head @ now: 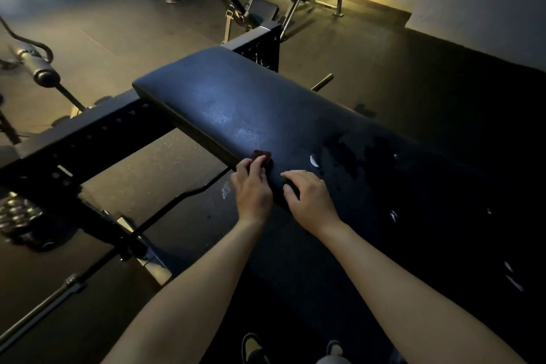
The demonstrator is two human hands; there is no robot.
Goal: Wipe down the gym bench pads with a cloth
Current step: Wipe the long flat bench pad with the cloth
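Dark red cloth (262,154) lay at the near edge of the black bench pad (236,97), gripped by the left hand (252,189); the right hand (310,198) rested on the pad beside it, fingers relaxed and empty.

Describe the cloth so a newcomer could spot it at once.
Start at the long black bench pad running across the middle of the view. At its near edge the left hand holds a small cloth against the pad. It is the only dark red thing there; the right hand beside it holds nothing.
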